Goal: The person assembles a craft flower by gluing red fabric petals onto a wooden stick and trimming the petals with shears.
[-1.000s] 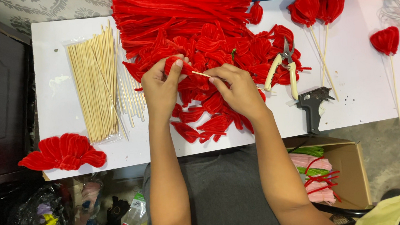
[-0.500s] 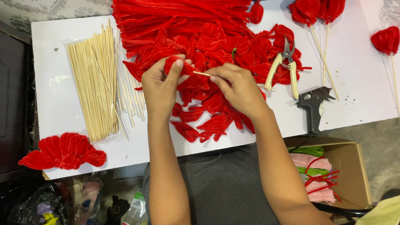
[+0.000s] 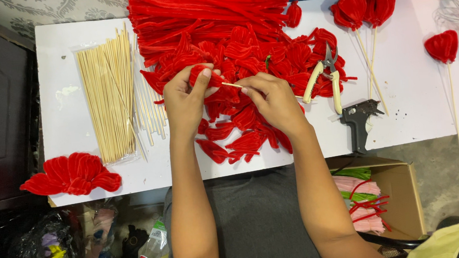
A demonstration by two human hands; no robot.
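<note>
White counter [image 3: 416,112] heaped with red petals [image 3: 245,50], left hand [image 3: 185,97] pinching a red petal piece [image 3: 205,77], right hand [image 3: 271,97] gripping a thin wooden stick [image 3: 231,84], skewer bundle [image 3: 107,95] just beside.

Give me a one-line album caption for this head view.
Left hand pinches a red petal while right hand feeds in a thin wooden stick over the white table.

A folded red petal [image 3: 206,77] touches, seemingly, a thin wooden stick [image 3: 231,84].
</note>
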